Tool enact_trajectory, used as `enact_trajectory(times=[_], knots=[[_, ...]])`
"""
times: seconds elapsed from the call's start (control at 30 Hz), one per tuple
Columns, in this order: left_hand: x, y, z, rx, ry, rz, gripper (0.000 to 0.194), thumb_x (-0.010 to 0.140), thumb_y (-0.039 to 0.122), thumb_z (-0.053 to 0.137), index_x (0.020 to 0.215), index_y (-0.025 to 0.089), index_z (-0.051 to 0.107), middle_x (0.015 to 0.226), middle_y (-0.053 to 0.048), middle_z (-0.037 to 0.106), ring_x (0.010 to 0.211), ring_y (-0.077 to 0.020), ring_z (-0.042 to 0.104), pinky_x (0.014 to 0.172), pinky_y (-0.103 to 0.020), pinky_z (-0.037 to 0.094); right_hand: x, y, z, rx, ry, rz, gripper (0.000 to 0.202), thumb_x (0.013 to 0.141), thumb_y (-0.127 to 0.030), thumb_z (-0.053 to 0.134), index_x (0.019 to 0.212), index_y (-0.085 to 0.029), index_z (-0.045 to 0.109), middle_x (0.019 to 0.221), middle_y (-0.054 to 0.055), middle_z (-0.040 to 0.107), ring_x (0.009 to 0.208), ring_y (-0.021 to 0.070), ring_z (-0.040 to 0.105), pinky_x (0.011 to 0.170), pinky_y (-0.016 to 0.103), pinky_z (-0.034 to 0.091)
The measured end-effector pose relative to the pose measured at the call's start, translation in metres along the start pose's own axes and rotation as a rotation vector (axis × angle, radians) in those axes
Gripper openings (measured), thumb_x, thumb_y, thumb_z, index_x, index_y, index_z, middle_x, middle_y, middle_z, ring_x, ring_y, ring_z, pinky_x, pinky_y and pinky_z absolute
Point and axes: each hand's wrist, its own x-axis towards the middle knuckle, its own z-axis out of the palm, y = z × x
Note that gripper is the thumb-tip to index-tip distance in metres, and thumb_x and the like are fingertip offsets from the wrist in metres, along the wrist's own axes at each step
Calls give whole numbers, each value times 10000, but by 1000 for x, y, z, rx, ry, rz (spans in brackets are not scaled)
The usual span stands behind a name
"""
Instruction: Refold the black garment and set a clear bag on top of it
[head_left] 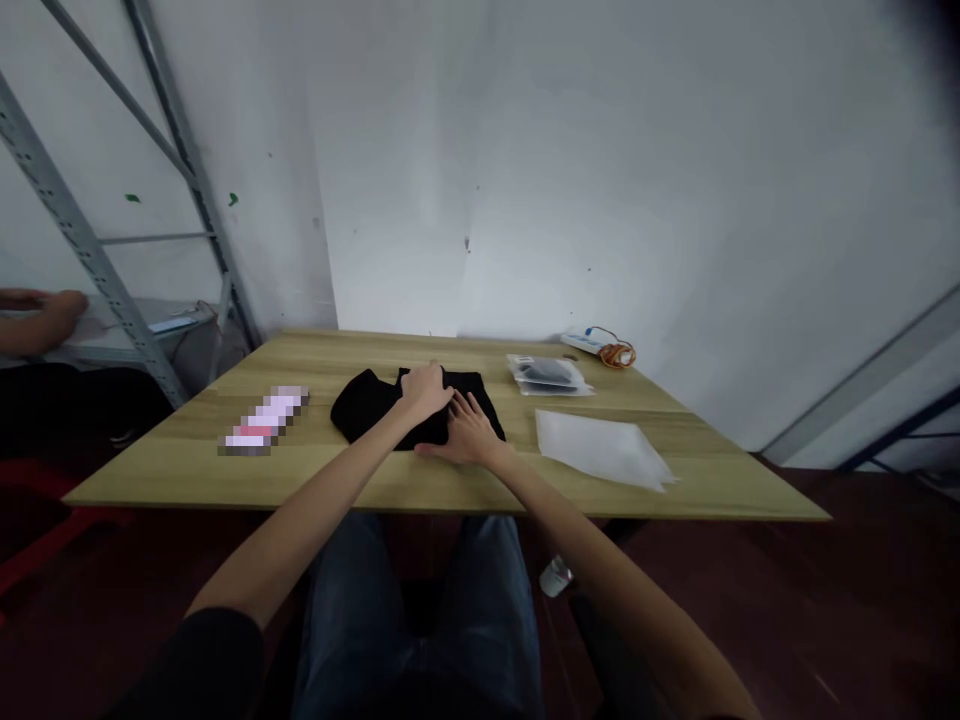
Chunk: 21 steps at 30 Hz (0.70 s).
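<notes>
the black shirt (390,405) lay mid-table, looked soft, light and floppy, so best grabbed by an edge or fold; left hand (426,390) and right hand (469,432) rested flat on it, fingers open, gripping nothing.

matt black cloth (375,405), wood-grain table (450,480)

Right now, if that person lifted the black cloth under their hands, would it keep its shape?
Probably not. The black cloth lies flat and folded with soft, rounded edges, so it would likely droop. It looks light for its size, and the left hand and right hand pressing it suggest it shifts easily.
</notes>
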Motion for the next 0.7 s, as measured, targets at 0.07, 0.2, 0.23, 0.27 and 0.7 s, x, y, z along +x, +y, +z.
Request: enact_trajectory(times=[0.07, 0.2, 0.23, 0.27, 0.7], knots=[[-1, 11, 9, 52, -2, 31, 393, 883, 336, 787, 1206, 150, 661, 1187, -227, 742, 1209, -418, 693, 999, -460, 515, -14, 14, -7, -20, 49, -11, 1176, 872, -858, 566, 1646, 5, 368, 1690, 265, 365, 1645, 361, 188, 1354, 484, 68], [-10, 26, 33, 59, 6, 90, 435, 956, 433, 703, 1274, 148, 621, 1193, -239, 737, 1204, -422, 694, 985, -470, 515, -50, 51, -16, -5, 74, 38, 1133, 907, -845, 525, 1672, -36, 318, 1720, 240, 319, 1640, 369, 204, 1335, 527, 146], [-13, 25, 39, 42, -6, 99, 417, 975, 441, 674, 1275, 157, 615, 1164, -225, 747, 1184, -408, 706, 969, -459, 519, -61, 61, -17, -8, 82, 68, 1107, 923, -837, 511, 1676, -50, 312, 1724, 233, 315, 1634, 371, 224, 1329, 534, 168], [-16, 21, 45, 14, -24, 115, 384, 991, 440, 649, 1266, 175, 611, 1120, -198, 759, 1151, -383, 721, 947, -442, 525, -73, 72, -18, -16, 100, 104, 1066, 945, -814, 500, 1676, -60, 315, 1722, 228, 324, 1625, 370, 252, 1322, 535, 191], [-46, -67, 33, -486, 145, 338, 389, 903, 457, 744, 1200, 255, 595, 1250, -79, 702, 1189, -242, 673, 960, -357, 552, -165, 102, -18, -81, 222, 470, 404, 1020, -419, 547, 1329, -241, 738, 1312, 123, 749, 1155, 329, 706, 930, 429, 561]])
